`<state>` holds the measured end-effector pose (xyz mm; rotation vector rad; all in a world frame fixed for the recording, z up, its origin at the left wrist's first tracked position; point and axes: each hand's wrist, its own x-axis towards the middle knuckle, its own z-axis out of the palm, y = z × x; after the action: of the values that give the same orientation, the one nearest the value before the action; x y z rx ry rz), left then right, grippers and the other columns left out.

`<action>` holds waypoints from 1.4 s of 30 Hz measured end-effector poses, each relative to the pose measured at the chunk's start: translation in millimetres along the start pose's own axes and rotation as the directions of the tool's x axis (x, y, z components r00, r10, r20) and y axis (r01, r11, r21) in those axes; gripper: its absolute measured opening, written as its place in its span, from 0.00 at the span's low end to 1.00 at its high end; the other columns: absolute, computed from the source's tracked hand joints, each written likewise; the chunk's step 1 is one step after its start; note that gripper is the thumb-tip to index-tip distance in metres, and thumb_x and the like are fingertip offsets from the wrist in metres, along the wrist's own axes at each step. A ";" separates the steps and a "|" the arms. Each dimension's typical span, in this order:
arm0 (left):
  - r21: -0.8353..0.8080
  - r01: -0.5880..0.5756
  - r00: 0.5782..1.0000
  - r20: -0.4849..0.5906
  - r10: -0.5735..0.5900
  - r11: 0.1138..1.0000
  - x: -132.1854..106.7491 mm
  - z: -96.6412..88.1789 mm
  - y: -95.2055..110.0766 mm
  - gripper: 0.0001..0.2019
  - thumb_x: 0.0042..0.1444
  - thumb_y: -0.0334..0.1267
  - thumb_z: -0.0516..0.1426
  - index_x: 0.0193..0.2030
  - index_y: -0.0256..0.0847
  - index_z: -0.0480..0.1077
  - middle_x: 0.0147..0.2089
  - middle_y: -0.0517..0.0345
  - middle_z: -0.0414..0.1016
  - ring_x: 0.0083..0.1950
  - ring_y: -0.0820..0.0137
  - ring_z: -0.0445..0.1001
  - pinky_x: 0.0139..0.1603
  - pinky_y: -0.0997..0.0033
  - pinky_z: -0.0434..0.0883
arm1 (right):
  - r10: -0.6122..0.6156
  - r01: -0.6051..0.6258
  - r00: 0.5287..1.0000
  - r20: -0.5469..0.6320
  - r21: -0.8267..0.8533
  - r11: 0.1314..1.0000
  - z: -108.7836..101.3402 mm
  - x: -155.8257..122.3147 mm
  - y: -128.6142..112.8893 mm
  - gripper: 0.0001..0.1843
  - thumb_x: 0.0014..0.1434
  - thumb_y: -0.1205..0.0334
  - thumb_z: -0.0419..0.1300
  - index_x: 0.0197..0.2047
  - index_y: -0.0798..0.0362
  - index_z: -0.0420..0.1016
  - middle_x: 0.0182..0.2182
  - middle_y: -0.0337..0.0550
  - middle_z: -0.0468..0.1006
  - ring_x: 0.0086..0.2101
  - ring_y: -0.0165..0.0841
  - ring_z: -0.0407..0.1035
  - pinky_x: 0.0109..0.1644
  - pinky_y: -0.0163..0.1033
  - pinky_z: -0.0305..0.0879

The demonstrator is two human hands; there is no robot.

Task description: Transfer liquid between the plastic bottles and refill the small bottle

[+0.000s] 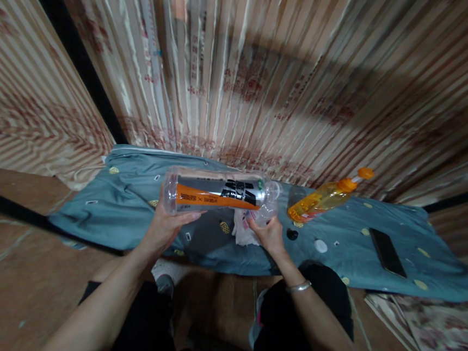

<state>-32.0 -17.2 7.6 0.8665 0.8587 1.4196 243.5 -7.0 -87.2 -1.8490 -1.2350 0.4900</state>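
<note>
Left hand (168, 227) is wrapped around the base end of a clear plastic bottle (216, 193), which has an orange-and-black label. The bottle is held level in the air, just above and in front of both hands, with its neck pointing right.

Right hand (267, 236) is closed on a white crumpled wipe (242, 230) bunched right under the neck end. Can't tell if the wipe touches the neck or if a cap is on.

Step in hand looks like work on the bottle's mouth or shoulder with the wipe. Judgement: anything further at the neck needs the left grip firm so the bottle doesn't roll.

- **Right of right hand, on the teal cloth (132, 210):** small black cap (292, 234), white disc (320, 246).
- **Further right:** orange detergent bottle (324, 198), tilted or on its side.
- **Far right:** black phone (387, 251), flat.
</note>
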 end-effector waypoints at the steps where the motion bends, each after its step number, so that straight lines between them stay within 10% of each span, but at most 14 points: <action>1: 0.002 0.001 1.000 0.000 -0.001 1.000 -0.3 0.0 0.1 0.44 0.33 0.36 0.80 0.60 0.44 0.72 0.38 0.60 0.85 0.50 0.53 0.86 0.53 0.53 0.83 | 0.000 0.000 1.000 0.001 0.000 1.000 -0.2 -0.1 -0.3 0.25 0.41 0.46 0.75 0.38 0.48 0.74 0.31 0.47 0.87 0.36 0.51 0.84 0.38 0.48 0.80; 42: -0.036 -0.022 0.999 -0.035 0.021 0.999 -0.9 7.2 4.4 0.42 0.29 0.31 0.79 0.57 0.44 0.75 0.36 0.62 0.86 0.38 0.61 0.86 0.45 0.62 0.85 | -0.026 0.026 1.000 -0.006 -0.041 0.999 3.0 2.0 8.4 0.32 0.41 0.36 0.72 0.40 0.51 0.77 0.33 0.52 0.88 0.36 0.51 0.84 0.38 0.47 0.78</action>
<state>-27.6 -18.2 14.8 0.8279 0.8492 1.4681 247.0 -5.4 -95.4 -1.8654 -1.2714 0.4466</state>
